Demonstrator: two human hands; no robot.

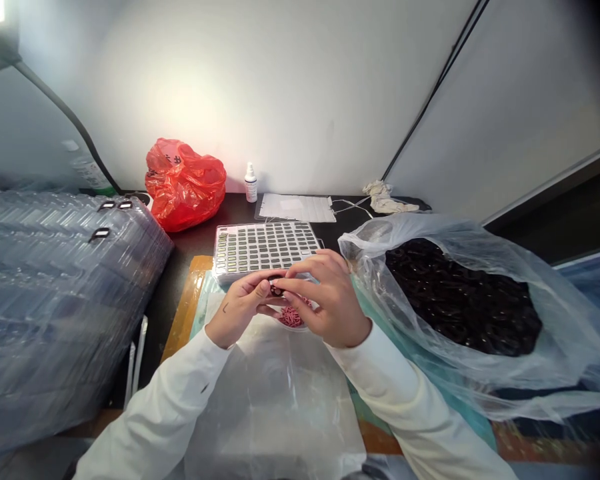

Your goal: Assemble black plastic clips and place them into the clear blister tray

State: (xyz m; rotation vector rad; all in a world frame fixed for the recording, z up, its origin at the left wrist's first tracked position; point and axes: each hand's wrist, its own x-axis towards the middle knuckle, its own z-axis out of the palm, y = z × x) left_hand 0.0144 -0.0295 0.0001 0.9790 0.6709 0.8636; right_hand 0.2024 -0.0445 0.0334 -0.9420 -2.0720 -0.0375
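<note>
Near the centre, my left hand (243, 303) is closed, its thumb and fingers pinching a small black plastic part (276, 288). My right hand (325, 297) has its fingertips on the same part from the other side, thumb and forefinger closed at its edge. Fingers cover much of the part, so its full shape is hidden. Just below the hands sits a round clear dish (300, 327) of small pink rod-like pieces (293, 316). Behind the hands lies a white tray (225, 272) with rows of small dark rectangular pieces.
Stacked clear plastic trays (55, 300) fill the left, with several black parts on top. An open clear bag (430, 340) of glossy black parts (460, 300) lies right. Behind stand a red plastic bag (185, 190), a small white bottle (251, 183), white sheets (297, 208) and a crumpled cloth (387, 199).
</note>
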